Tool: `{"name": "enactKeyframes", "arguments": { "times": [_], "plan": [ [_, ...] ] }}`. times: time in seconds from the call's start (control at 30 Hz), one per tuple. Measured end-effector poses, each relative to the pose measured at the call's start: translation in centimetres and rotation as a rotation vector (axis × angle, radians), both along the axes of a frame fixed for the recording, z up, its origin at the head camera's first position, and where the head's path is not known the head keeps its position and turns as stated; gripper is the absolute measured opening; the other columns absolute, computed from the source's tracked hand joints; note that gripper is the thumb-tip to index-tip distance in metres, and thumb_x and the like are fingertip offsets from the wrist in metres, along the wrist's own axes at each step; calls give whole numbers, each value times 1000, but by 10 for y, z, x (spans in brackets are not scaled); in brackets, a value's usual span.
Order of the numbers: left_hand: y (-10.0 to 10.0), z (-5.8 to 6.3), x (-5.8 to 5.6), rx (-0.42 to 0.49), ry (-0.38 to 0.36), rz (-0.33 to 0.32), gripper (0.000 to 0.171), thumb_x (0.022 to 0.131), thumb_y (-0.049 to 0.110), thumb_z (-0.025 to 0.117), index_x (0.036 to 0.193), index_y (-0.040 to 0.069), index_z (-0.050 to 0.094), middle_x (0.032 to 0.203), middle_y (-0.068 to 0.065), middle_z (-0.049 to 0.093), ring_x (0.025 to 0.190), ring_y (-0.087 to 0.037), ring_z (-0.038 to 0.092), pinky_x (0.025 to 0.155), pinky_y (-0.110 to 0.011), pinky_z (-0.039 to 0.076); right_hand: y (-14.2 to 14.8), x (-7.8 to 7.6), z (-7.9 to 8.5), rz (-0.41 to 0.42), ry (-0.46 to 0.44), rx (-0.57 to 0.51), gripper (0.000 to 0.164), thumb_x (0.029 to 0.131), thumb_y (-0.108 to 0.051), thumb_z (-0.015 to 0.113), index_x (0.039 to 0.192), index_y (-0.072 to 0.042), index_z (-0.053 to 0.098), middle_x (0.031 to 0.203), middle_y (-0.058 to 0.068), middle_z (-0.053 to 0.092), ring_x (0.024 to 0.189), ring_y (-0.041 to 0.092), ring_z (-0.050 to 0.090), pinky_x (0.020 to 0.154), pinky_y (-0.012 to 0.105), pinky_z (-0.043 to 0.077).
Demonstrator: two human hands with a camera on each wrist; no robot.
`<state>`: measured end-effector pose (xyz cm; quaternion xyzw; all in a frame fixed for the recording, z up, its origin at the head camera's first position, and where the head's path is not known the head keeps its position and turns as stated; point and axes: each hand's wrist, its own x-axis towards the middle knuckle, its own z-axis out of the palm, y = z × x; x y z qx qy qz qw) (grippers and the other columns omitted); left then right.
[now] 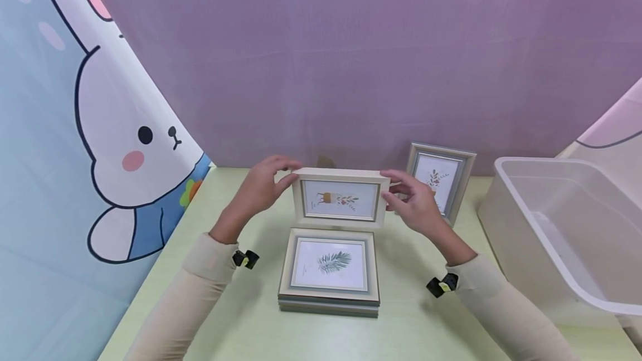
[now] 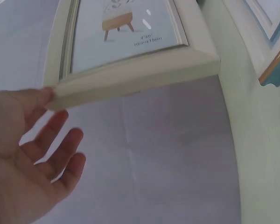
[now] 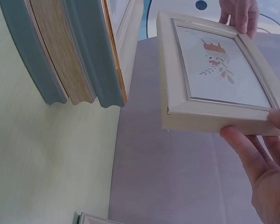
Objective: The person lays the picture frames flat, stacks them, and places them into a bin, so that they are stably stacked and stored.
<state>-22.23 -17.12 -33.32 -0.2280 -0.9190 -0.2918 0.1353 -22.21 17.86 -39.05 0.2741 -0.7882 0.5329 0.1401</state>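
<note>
A cream picture frame [image 1: 341,198] is held up on its long side above the back of the table, its plant print turned sideways. My left hand [image 1: 263,187] pinches its upper left corner; in the left wrist view the other fingers [image 2: 67,161] curl loosely below the thumb. The right edge is gripped by my right hand [image 1: 412,200], thumb on the front and fingers behind. Just in front lies a stack of several picture frames [image 1: 328,266], a green leaf print on top. The right wrist view shows the stack's blue-grey and wood-coloured sides [image 3: 79,51].
Behind my right hand, another picture frame [image 1: 453,183] stands upright near the back. A large whitish plastic bin [image 1: 521,238] occupies the right side. A purple cloth [image 1: 351,71] hangs behind the pale green table [image 1: 220,316], and a rabbit-printed cloth [image 1: 115,144] hangs at the left.
</note>
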Motion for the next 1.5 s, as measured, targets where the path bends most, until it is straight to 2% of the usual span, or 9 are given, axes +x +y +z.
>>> {"name": "enactKeyframes", "arguments": {
  "times": [0.13,0.27,0.4,0.5,0.67,0.9,1.13,1.37,1.5],
  "plan": [
    [-7,-5,-7,131,-135,-52,33,100,23,67,131,13,68,131,-8,65,120,-28,64,96,-46,58,2,0,-1,13,17,-15,44,91,9,69,134,0,61,107,24,68,85,0,69,61,27,63],
    [-13,-12,-14,250,-275,-128,38,101,25,65,137,13,63,138,-10,60,128,-32,61,102,-49,56,3,1,-2,20,38,-20,45,89,11,69,132,0,61,101,23,69,81,9,71,60,27,62],
    [-18,-18,-21,320,-401,-194,46,103,28,62,146,13,54,150,-11,53,137,-36,54,111,-55,48,4,1,-2,25,50,-17,45,89,11,70,132,0,62,104,21,69,82,11,72,60,27,62],
    [-20,-22,-26,351,-457,-250,52,104,32,61,151,14,47,156,-10,48,141,-36,49,115,-57,43,5,1,-2,28,51,-21,45,89,12,70,132,1,61,104,22,68,82,9,72,60,27,62],
    [-23,-27,-32,394,-499,-381,67,100,46,62,156,16,39,161,-11,40,147,-35,41,116,-59,39,6,3,-1,36,34,-33,44,89,13,68,131,3,60,100,25,68,75,7,72,60,27,62],
    [-22,-34,-41,457,-531,-543,103,85,73,63,160,11,29,166,-15,30,153,-43,27,117,-67,32,6,4,0,45,31,-36,43,90,13,67,131,3,60,101,27,69,71,8,72,61,26,62],
    [-20,-38,-43,493,-538,-572,115,77,81,64,160,9,28,166,-13,30,155,-38,26,117,-67,31,3,5,1,57,33,-49,42,90,13,67,130,3,60,111,25,67,76,5,72,61,27,62],
    [-21,-39,-45,500,-530,-580,112,79,80,63,160,11,29,167,-15,28,155,-40,25,117,-67,31,2,5,1,45,49,-47,43,89,12,68,130,2,61,117,-14,64,79,3,71,61,27,62],
    [-21,-40,-44,496,-517,-563,108,80,78,63,159,11,31,166,-13,32,154,-39,27,118,-63,34,2,5,1,35,44,-37,43,89,12,68,131,1,61,119,2,66,81,2,71,60,27,62]
  ]
}}
